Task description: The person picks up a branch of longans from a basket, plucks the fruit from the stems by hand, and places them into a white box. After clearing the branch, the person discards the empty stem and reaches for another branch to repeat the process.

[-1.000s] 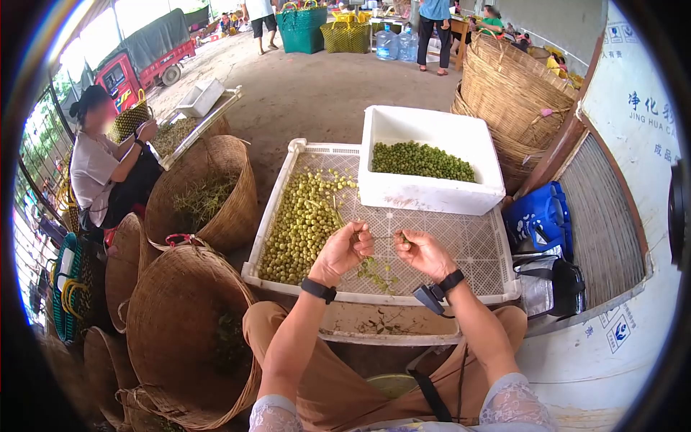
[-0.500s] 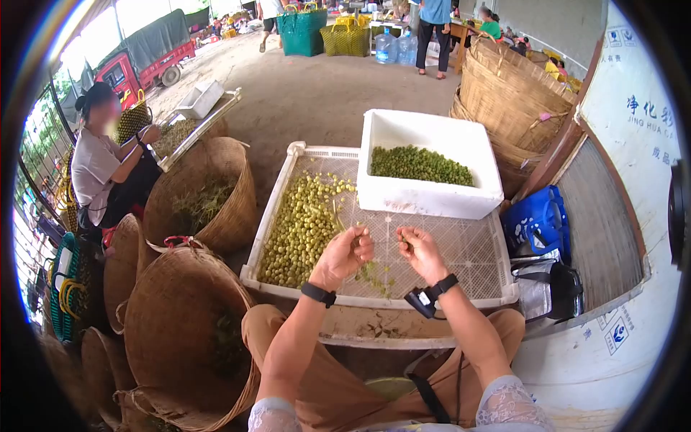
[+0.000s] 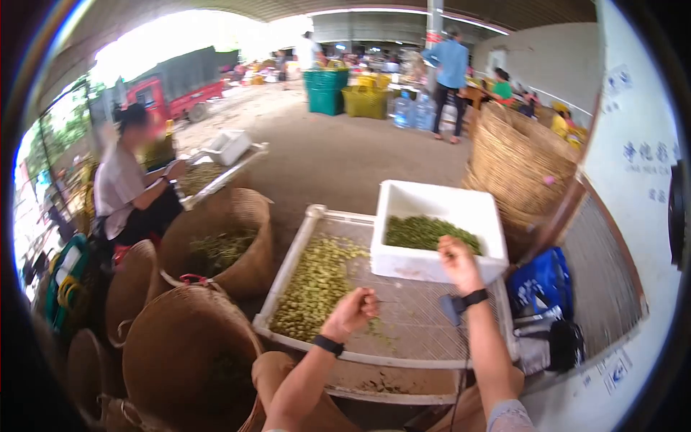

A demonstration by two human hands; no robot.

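The right hand (image 3: 456,261) is stretched out over the near rim of the white foam box (image 3: 414,268), which sits on the far right corner of the white perforated plastic tray (image 3: 417,317). Its fingers (image 3: 448,248) bend down just above the dark green fruit (image 3: 421,232) heaped inside. From this angle I cannot tell whether they are apart or pinched on anything.

The left hand (image 3: 351,314) hovers low over the tray's near edge, its fingers (image 3: 366,302) curled together in a fist. Whatever they clasp is too small and blurred to make out.

A broad pile of yellow-green fruit (image 3: 317,284) fills the tray's left half. A few loose bits lie just beside the left hand.

Nothing stands between either hand and the box. A round woven basket (image 3: 248,273) of stalks stands just off the tray's left edge, with a second woven basket (image 3: 180,338) nearer. Tall stacked wicker baskets (image 3: 518,165) rise behind the box. A blue bag (image 3: 543,284) and a black bag (image 3: 565,344) crowd the tray's right edge.

A seated co-worker (image 3: 122,187) works well apart on the left.

The whole view is smeared, and the tray's near right corner is covered by the right forearm. The box's long axis runs left to right across the tray. The tray's own runs away from the person.
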